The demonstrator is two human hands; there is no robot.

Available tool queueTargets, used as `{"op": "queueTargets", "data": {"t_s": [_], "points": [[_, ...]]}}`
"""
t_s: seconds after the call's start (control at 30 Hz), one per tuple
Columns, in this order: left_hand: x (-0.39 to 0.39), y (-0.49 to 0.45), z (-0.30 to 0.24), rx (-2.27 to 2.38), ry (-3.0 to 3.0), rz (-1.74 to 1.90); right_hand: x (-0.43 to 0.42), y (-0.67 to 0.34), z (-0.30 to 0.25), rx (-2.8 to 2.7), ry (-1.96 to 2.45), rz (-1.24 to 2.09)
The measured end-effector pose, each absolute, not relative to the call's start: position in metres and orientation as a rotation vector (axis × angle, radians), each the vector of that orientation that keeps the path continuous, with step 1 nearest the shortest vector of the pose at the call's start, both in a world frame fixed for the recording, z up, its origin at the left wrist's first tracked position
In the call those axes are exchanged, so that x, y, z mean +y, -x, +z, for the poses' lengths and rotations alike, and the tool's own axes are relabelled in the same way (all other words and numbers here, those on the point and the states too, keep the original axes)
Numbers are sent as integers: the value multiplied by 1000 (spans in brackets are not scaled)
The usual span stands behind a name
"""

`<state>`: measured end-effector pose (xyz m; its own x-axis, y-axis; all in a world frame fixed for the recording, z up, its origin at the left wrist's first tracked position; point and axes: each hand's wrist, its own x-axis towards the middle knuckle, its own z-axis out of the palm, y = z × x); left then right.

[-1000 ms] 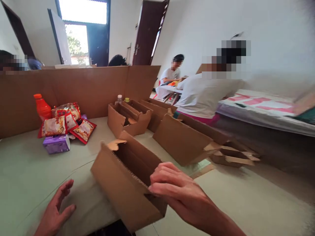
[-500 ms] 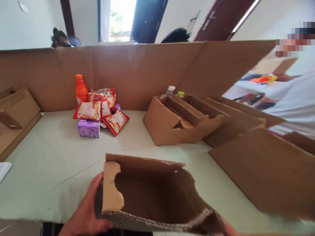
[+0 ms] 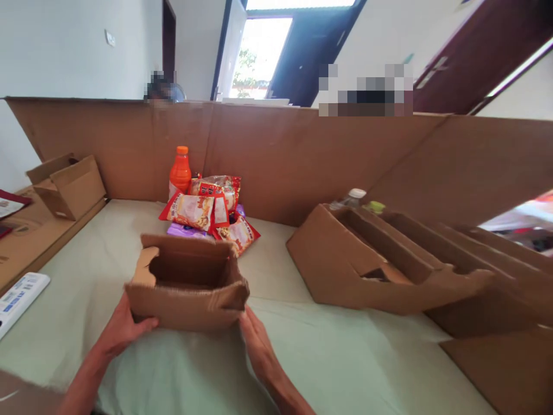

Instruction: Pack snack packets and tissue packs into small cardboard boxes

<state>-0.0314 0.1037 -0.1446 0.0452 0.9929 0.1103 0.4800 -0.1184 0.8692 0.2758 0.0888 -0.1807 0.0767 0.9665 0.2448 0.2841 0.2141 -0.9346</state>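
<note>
A small open cardboard box [image 3: 185, 300] stands upright on the pale green table cover [image 3: 345, 357] in front of me. My left hand [image 3: 121, 329] grips its lower left corner, fingers curled under the front wall. My right hand [image 3: 254, 340] presses flat against its lower right corner. Just behind the box lie red snack packets [image 3: 192, 210], a purple pack [image 3: 184, 230] and an orange drink bottle [image 3: 180, 171].
A tall cardboard screen [image 3: 280, 155] walls off the back of the table. Several folded cardboard boxes [image 3: 380, 265] lie stacked at the right, with bottle caps [image 3: 356, 193] behind them. Another box [image 3: 71, 185] and a white power strip [image 3: 19, 295] sit at the left.
The view has swung left. The box was turned from tilted on its side to upright and set on the table farther from me, and both hands now hold its lower corners.
</note>
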Motion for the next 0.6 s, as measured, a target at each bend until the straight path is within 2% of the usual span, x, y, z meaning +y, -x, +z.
{"op": "queueTargets", "data": {"t_s": [0.13,0.27,0.47,0.6], "points": [[105,35,-166,1475,-1602,1000,84,-276,-200,-1403,1334,928],[102,31,-168,1408,-1589,986,97,-304,-180,-1233,1354,1102],[103,33,-186,1414,-1586,1012,203,-301,-108,-1077,1461,1006],[99,34,-193,1355,-1597,1038,277,-270,-89,-1140,1427,1091]]}}
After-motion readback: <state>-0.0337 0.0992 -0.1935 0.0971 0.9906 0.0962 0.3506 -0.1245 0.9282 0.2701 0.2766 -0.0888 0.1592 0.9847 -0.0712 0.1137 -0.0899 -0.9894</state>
